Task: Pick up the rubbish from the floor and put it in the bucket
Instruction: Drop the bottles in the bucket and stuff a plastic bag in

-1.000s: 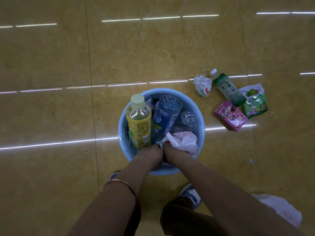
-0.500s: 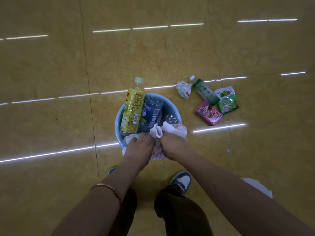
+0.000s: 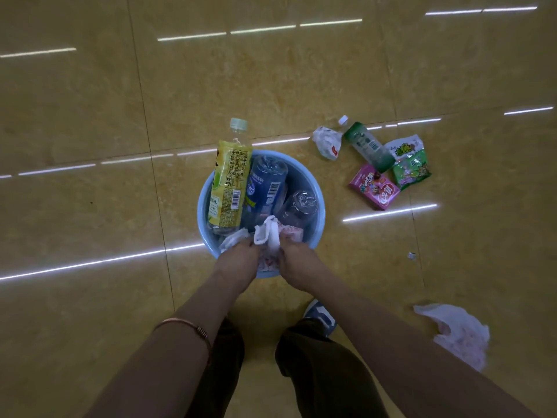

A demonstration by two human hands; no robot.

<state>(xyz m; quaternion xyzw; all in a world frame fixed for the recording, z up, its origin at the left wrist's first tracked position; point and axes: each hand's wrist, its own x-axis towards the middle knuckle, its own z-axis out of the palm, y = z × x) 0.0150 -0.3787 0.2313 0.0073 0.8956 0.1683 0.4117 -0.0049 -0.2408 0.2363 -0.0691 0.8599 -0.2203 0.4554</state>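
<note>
A light blue bucket [image 3: 320, 206] stands on the floor in front of my feet. It holds a yellow-labelled bottle [image 3: 229, 182], a blue-labelled bottle [image 3: 265, 188] and a clear bottle [image 3: 298, 206]. Both hands are at the bucket's near rim, closed on a white and pink plastic bag [image 3: 268, 233]. My left hand [image 3: 238, 260] grips its left part, my right hand [image 3: 297, 262] its right part. On the floor to the right lie a crumpled white wrapper [image 3: 327, 142], a green bottle [image 3: 366, 146], a pink packet [image 3: 373, 187] and green snack packets [image 3: 411, 164].
Another white and pink plastic bag [image 3: 458, 333] lies on the floor at the right, near my right arm. A tiny scrap [image 3: 411, 256] lies right of the bucket. My shoe [image 3: 322, 318] is just behind the bucket. The floor is glossy yellow tile.
The view has pulled back and up from the bucket. My two hands stay at the near rim, and the bag bunches between them with a twisted white end sticking up.
</note>
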